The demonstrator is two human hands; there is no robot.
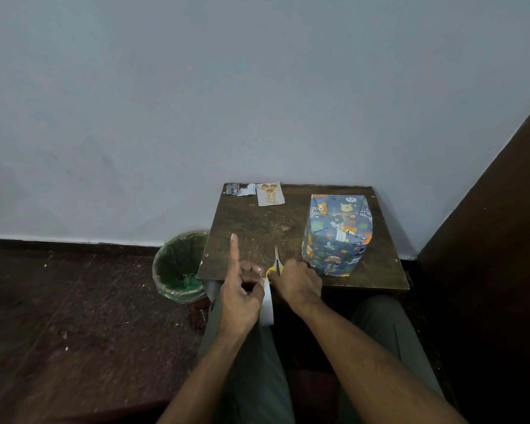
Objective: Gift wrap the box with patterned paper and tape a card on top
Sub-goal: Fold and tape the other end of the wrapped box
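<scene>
- A tape (266, 302) strip was pinched by the left hand (242, 296), index finger raised, likely kept taut for cutting.
- Scissors (276, 264) were gripped by the right hand (299, 283).
- One wrapped box (337, 235) stood at 3 o'clock on the table (257, 228); one card (270, 193) lay at 11, untaped.
- One scrap (240, 189); one bin (181, 266).

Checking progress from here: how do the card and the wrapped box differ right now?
The card lies flat at the table's far left corner; the wrapped box stands upright on the right. The card is pale with orange shapes; the box is blue-patterned. Neither is being touched.
</scene>
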